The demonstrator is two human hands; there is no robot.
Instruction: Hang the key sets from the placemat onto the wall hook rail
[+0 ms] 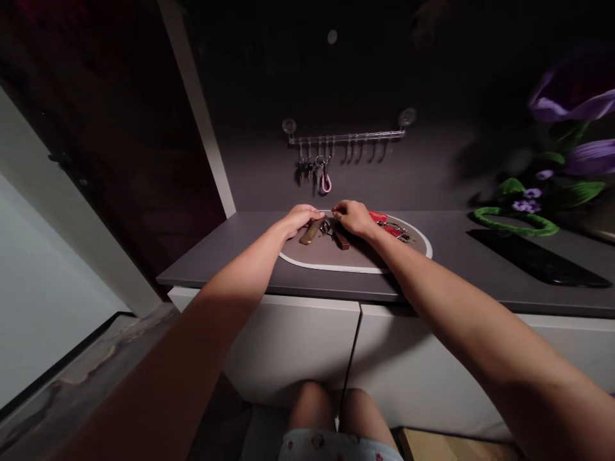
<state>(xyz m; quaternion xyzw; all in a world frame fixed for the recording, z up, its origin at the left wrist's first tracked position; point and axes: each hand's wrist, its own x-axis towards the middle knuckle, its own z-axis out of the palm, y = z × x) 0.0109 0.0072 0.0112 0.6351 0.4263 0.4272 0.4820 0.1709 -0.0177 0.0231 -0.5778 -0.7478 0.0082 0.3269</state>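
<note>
In the head view, both bare hands reach over an oval brown mat (355, 258) with a white rim, lying on a dark grey counter (230, 246). The left hand (302, 218) is at the mat's far left part, its fingers close together at the far end of a tan-brown strip (312, 232); whether they clamp it, I cannot tell. The right hand (354, 216) is to the right of it, well apart, with bent fingers just beyond a dark brown strip (341, 240); whether they close on anything is hidden.

Between the two strips, near both hands, lies a small metal bunch (327, 226), too small to make out piece by piece. Right of the right hand, on the same mat, are red pieces (378, 218) and a metal cluster (404, 234).

On the far wall, a clear hook rail (348, 137) carries keys (310, 170) and a pink loop (326, 184) on its left hooks. At the right of the counter are a flat black object (538, 257), a fuzzy green ring (538, 230) and large purple flowers (593, 157). White cabinet doors (293, 339) stand below the counter, on the near side.
</note>
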